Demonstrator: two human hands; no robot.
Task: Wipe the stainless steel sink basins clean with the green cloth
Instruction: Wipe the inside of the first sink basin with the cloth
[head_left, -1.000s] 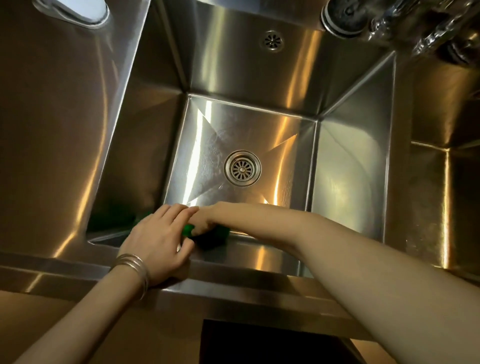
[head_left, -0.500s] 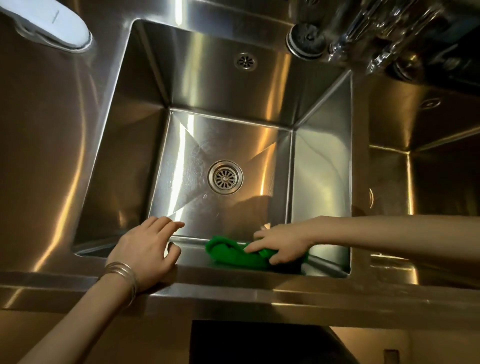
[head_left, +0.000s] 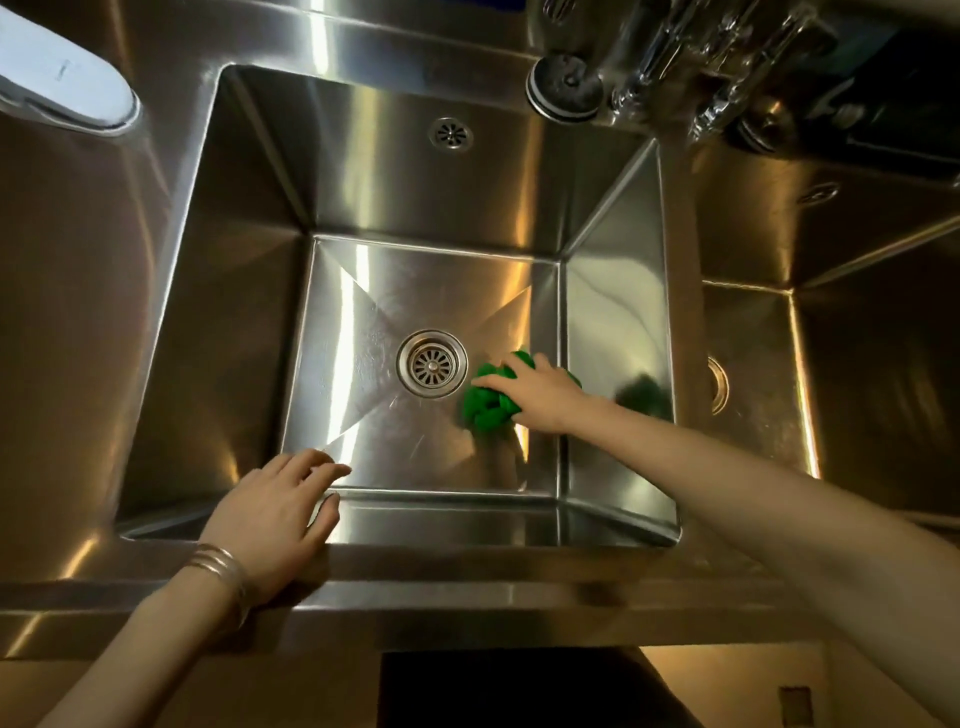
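A deep stainless steel basin (head_left: 363, 426) fills the middle of the view, with a round drain (head_left: 431, 364) in its floor. My right hand (head_left: 540, 395) reaches down to the basin floor and presses a bunched green cloth (head_left: 488, 402) just right of the drain, fingers curled over it. My left hand (head_left: 280, 512) rests flat on the basin's near rim at the left, fingers relaxed and holding nothing. A second basin (head_left: 831, 364) lies to the right, behind a steel divider.
A faucet and sprayer fittings (head_left: 675, 57) hang over the back right corner. An overflow grille (head_left: 451, 133) sits in the basin's back wall. A white object (head_left: 62, 88) lies on the steel drainboard at the upper left.
My right hand has carried the green cloth from the near rim down to the basin floor beside the drain. My left hand has stayed on the front rim.
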